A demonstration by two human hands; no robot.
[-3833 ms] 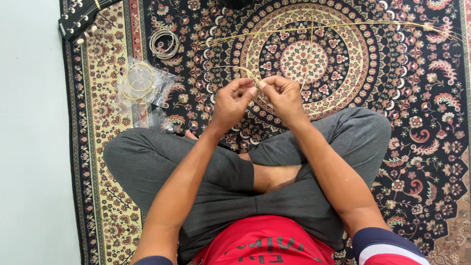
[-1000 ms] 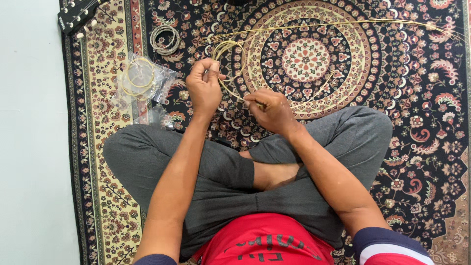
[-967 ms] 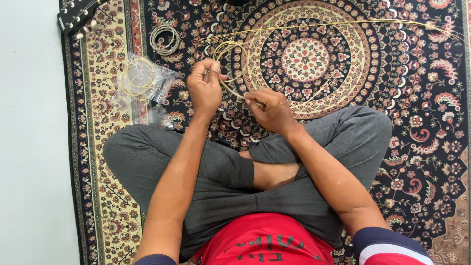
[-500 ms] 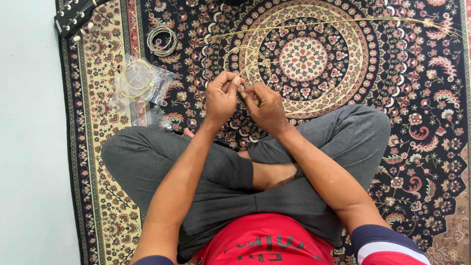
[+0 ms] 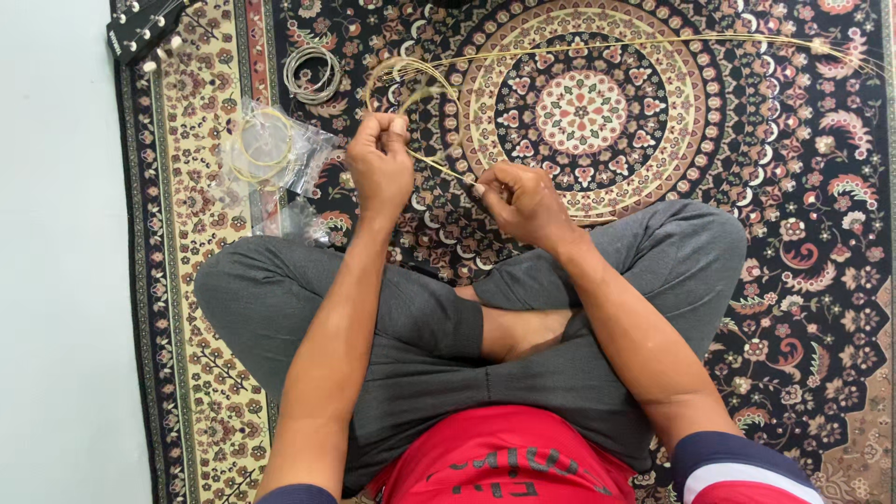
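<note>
Golden strings [image 5: 439, 166], one bundle whose strands I cannot count, lie above my crossed legs on the patterned carpet [image 5: 803, 280], looped at my one left hand [image 5: 380, 161], which is clenched on them, then running long toward the carpet's far right corner. My one right hand [image 5: 523, 198] pinches the bundle too. Left of the loop I see one grey coil [image 5: 312, 73], clear bags [image 5: 271, 154] holding one golden coil, and one guitar headstock [image 5: 142, 28].
</note>
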